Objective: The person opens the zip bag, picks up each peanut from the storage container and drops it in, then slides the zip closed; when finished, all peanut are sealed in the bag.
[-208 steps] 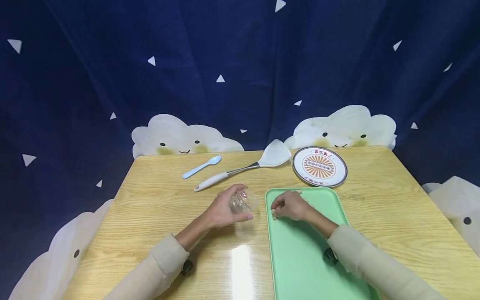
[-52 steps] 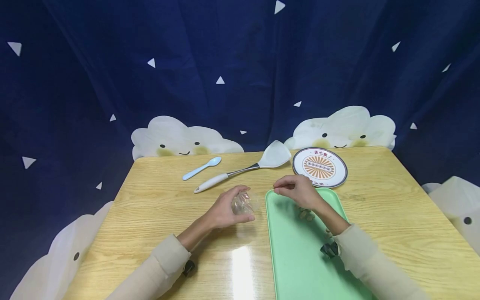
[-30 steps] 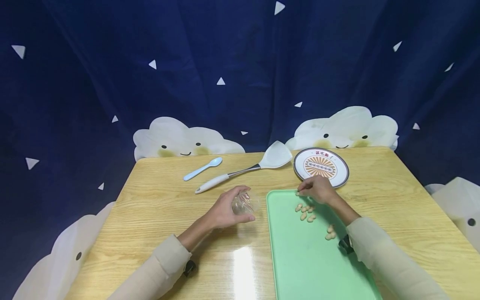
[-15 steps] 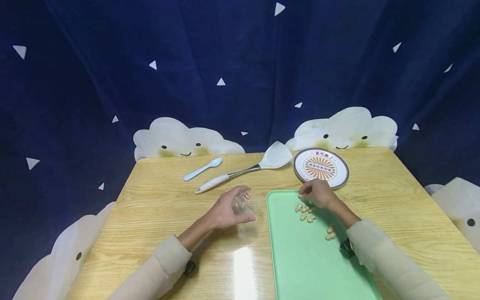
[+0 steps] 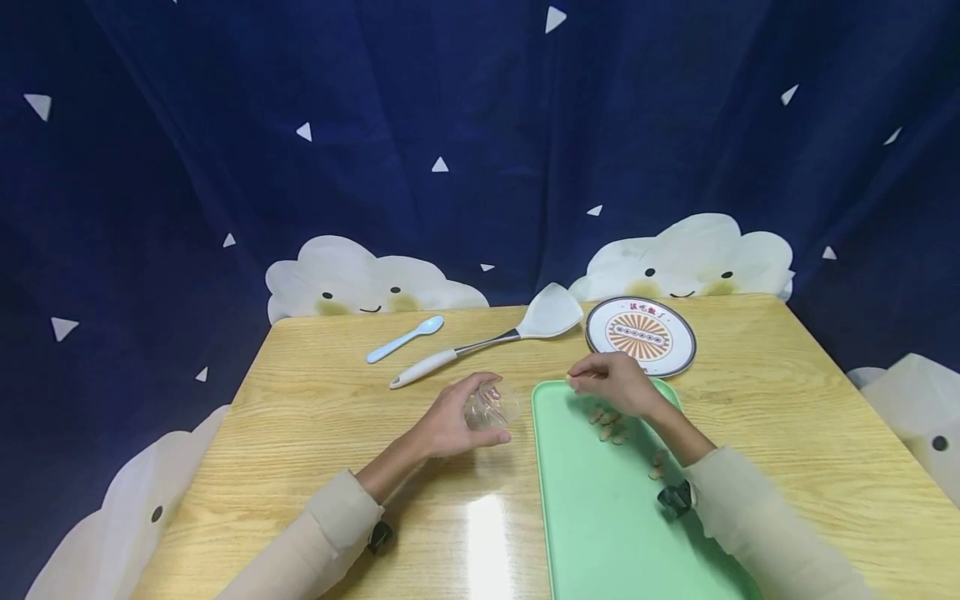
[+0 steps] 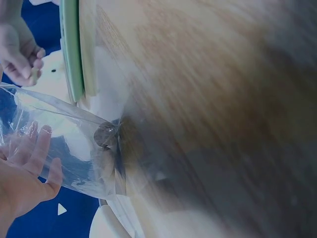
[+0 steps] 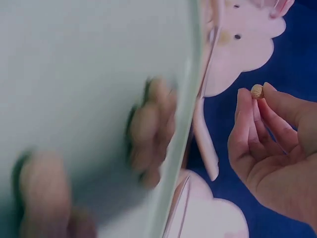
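Observation:
My left hand (image 5: 450,421) holds a clear, crinkled plastic bag (image 5: 491,407), fingers and thumb curled around it, over the middle of the table. In the left wrist view, small brownish lumps (image 6: 105,135) lie at the bag's bottom. Above the top left of a green tray (image 5: 600,533), my right hand (image 5: 618,383) pinches a peanut (image 7: 257,91) between thumb and fingertips. Several more peanuts (image 5: 609,423) lie in a cluster on the tray, partly shaded by that hand. A smaller group of peanuts (image 5: 657,464) sits nearer the right wrist.
A white plate (image 5: 651,325) with an orange pattern lies behind the tray. To its left rest a white-headed spatula (image 5: 551,312) and a light blue spoon (image 5: 405,338). A dark blue curtain (image 5: 480,108) with cloud shapes hangs behind the table (image 5: 322,400).
My right hand has picked up a peanut from the tray's far end and moved left with it, toward the bag. The left hand and bag have stayed almost still.

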Demonstrator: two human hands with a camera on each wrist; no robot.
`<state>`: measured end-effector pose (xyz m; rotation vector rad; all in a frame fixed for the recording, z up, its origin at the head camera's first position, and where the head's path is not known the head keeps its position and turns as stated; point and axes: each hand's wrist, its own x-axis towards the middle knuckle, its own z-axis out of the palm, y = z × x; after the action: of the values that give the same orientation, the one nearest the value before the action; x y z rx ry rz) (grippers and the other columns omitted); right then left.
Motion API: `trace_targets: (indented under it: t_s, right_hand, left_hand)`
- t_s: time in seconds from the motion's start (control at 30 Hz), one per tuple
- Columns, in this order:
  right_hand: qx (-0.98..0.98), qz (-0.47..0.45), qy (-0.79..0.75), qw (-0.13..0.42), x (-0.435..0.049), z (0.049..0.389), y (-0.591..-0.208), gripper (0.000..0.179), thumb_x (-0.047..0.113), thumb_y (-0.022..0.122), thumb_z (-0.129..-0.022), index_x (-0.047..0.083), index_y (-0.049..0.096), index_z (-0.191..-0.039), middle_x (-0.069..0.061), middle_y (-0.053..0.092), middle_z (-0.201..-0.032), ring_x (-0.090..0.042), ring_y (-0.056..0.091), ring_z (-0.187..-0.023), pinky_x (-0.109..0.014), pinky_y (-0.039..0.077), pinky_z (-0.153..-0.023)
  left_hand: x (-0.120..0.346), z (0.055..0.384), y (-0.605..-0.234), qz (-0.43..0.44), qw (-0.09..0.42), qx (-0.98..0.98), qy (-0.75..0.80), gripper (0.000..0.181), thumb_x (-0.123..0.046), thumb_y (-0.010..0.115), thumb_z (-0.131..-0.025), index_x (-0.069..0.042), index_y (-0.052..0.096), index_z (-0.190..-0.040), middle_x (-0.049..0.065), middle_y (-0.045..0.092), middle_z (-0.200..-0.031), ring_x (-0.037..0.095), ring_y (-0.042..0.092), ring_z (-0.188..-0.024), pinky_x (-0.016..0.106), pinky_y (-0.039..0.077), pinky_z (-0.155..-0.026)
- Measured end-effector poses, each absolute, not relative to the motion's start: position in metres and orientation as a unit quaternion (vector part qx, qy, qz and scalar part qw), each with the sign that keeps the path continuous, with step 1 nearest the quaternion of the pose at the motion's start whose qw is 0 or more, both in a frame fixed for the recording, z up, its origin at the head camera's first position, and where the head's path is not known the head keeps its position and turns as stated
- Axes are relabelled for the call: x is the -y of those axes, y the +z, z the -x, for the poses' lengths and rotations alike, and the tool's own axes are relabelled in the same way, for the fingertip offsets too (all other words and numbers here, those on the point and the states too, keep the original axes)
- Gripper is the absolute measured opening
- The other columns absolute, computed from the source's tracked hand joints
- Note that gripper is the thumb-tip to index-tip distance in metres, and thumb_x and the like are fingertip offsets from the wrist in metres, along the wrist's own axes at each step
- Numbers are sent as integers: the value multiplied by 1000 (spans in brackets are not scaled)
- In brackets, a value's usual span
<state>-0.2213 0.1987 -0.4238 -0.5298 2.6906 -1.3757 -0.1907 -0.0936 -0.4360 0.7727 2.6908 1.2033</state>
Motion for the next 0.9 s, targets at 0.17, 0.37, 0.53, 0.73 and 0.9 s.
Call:
trace_targets:
  t_s: [0.17, 0.37, 0.53, 0.73, 0.9]
  right_hand:
    - [-847, 197, -492, 46, -178, 216, -414, 16, 9, 66, -88, -2, 70, -99, -15, 72, -89, -17, 70, -78, -20, 55, -68]
    - [-836, 216, -503, 44, -152, 209, -403, 17, 14, 69, -86, 3, 71, -99, -12, 73, -94, -13, 69, -83, -21, 55, -72]
    - [-840, 242, -482, 49, -131, 204, -401, 14, 14, 69, -86, 5, 73, -96, -7, 73, -92, -7, 66, -82, -20, 54, -73]
    - [-835, 263, -480, 55, -121, 201, -400, 13, 13, 70, -85, 6, 74, -96, -7, 74, -92, -9, 67, -84, -20, 55, -74]
    - [-836, 259, -479, 64, -128, 201, -400, 16, 16, 69, -86, 7, 73, -98, -6, 74, -94, -10, 67, -86, -20, 54, -75]
  left_hand:
    - [93, 191, -436, -253, 49, -882, 395, 83, -43, 80, -71, -15, 43, -140, 3, 50, -140, 25, 47, -129, 48, 38, -107]
    - [93, 191, -438, -252, 49, -881, 397, 83, -43, 80, -71, -14, 43, -140, 3, 51, -139, 25, 48, -128, 47, 38, -107]
    - [93, 191, -438, -250, 55, -881, 398, 83, -43, 79, -71, -15, 42, -140, 2, 51, -140, 25, 47, -129, 48, 38, -107]
    - [92, 191, -436, -250, 54, -880, 401, 82, -42, 79, -71, -17, 42, -140, 2, 52, -139, 25, 47, -128, 48, 38, -106]
    - [92, 190, -436, -251, 54, -879, 402, 83, -43, 80, -71, -16, 42, -140, 2, 51, -140, 24, 47, -128, 46, 38, -107]
